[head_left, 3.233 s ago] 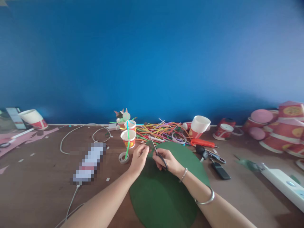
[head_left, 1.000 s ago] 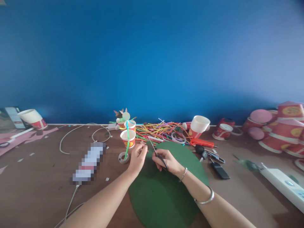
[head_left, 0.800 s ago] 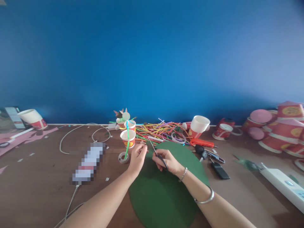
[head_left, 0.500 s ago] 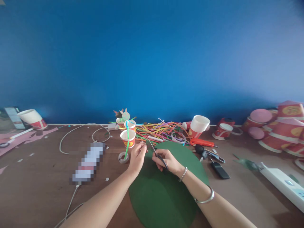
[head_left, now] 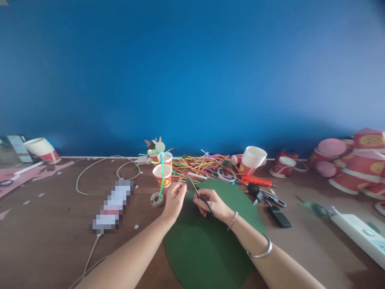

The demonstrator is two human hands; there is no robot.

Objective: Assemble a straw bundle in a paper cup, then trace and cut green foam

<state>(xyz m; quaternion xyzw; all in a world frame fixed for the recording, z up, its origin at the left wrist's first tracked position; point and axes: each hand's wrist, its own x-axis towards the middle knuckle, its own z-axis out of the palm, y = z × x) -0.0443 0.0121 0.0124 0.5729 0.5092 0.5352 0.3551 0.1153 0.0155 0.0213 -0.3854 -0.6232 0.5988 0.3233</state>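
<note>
My right hand (head_left: 214,204) holds a pair of dark-handled scissors (head_left: 207,204), with the blades pointing up and to the left. Beside the blades, my left hand (head_left: 175,201) is closed in a pinch on a small dark green piece (head_left: 189,187), partly hidden by the fingertips. Whether the blades touch that piece I cannot tell. Both hands are over the far left part of a large round green sheet (head_left: 210,249) lying on the table. Left of my left hand, a tape roll (head_left: 155,199) and a paper cup (head_left: 163,175) with a green straw stand close by.
Behind my hands lies a heap of coloured sticks (head_left: 201,165). To the right are a white-and-red cup (head_left: 252,160), an orange-handled tool (head_left: 257,180), keys (head_left: 255,192) and a white power strip (head_left: 361,230). A phone (head_left: 112,206) with a cable lies left. Stacked red cups (head_left: 357,170) stand far right.
The view has shifted very slightly. Both hands, the scissors and the green piece keep nearly the same places.
</note>
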